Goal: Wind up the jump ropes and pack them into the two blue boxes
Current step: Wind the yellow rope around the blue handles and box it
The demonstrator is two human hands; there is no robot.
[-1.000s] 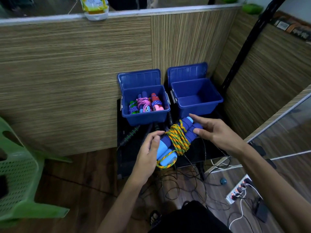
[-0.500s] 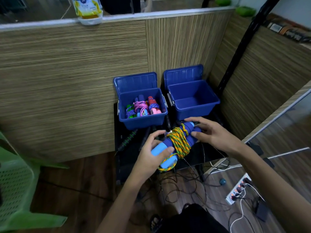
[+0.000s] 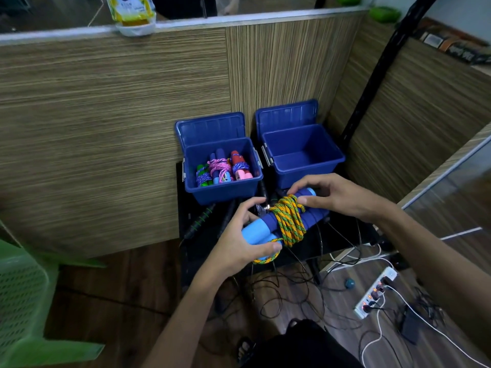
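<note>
A jump rope (image 3: 289,221) with blue handles is bound round its middle by yellow-green cord. My left hand (image 3: 239,243) grips the light-blue ends of the handles from below. My right hand (image 3: 334,195) holds the far ends, its fingers curled over the handles and its thumb on the cord. The bundle hangs just in front of two open blue boxes. The left box (image 3: 223,193) holds several wound ropes. The right box (image 3: 303,155) has nothing in it.
The boxes stand on a low black stand (image 3: 202,248) against a wood-grain partition. Further rope handles (image 3: 202,219) lie on the stand. Tangled black cables (image 3: 292,298) and a power strip (image 3: 374,296) lie on the floor at right. A green plastic chair (image 3: 24,301) stands at left.
Both hands have closed round the bundle, the right fingers curling over its far end. The bundle has stayed in front of the boxes.
</note>
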